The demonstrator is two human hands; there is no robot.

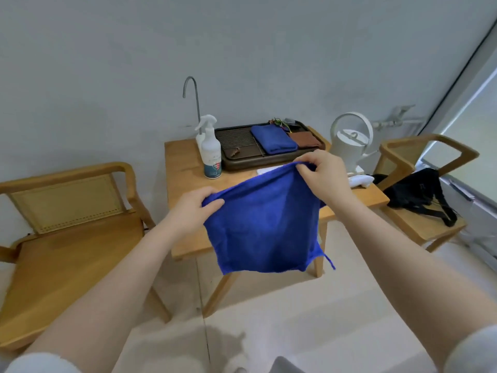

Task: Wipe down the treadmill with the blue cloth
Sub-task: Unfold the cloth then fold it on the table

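My left hand [195,208] pinched one top corner of the square blue microfibre cloth [262,224], thumb over the hem; my right hand [320,175] pinched the other top corner, fingers curled on the bunched edge. Both hands held it up in the air so it hung open over the front of the small wooden side table [185,165], not touching it, probably to spread it before folding or wetting. A loose thread trailed off the lower right corner. The white spray bottle [211,152] stood just behind the cloth on the table, near at hand, likely the cleaner for the job. Behind that sat a dark slatted tea tray [236,146] carrying a second, folded blue towel [274,140] and a brown cloth [304,140]. A white kettle [349,138] stood at the table's right edge. Wooden armchairs flanked the table, left one [67,211] bare, right one [419,184] holding a black bag [419,195]. No treadmill was in view, so I judged wiping not yet begun.
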